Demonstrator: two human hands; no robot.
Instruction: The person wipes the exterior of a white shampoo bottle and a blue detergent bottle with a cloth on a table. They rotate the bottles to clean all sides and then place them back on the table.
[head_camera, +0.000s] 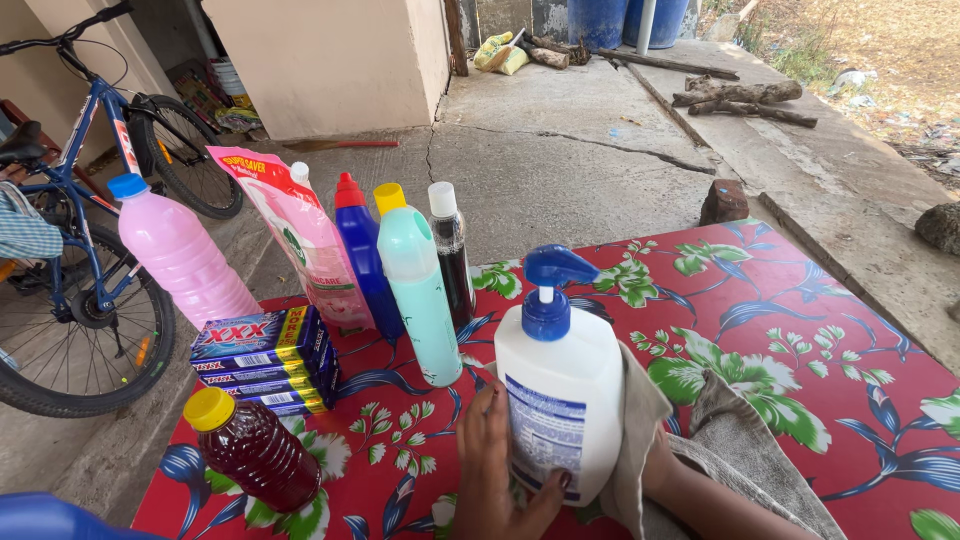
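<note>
The left hand (497, 470) grips a white pump bottle (560, 395) with a blue pump head, standing upright on a red floral tablecloth (800, 330). The right hand is hidden behind the bottle under a grey cloth (735, 450) pressed against its side. Behind stand a mint bottle (422, 290), a blue bottle (365, 255), a pink bottle (180, 255), stacked soap bars (265, 360) and a dark red bottle (250, 450).

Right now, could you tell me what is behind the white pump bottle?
Behind the white pump bottle a grey cloth drapes over the right hand, hiding it; only its forearm shows. The left hand grips the bottle's front. The floral tablecloth lies beyond.
</note>
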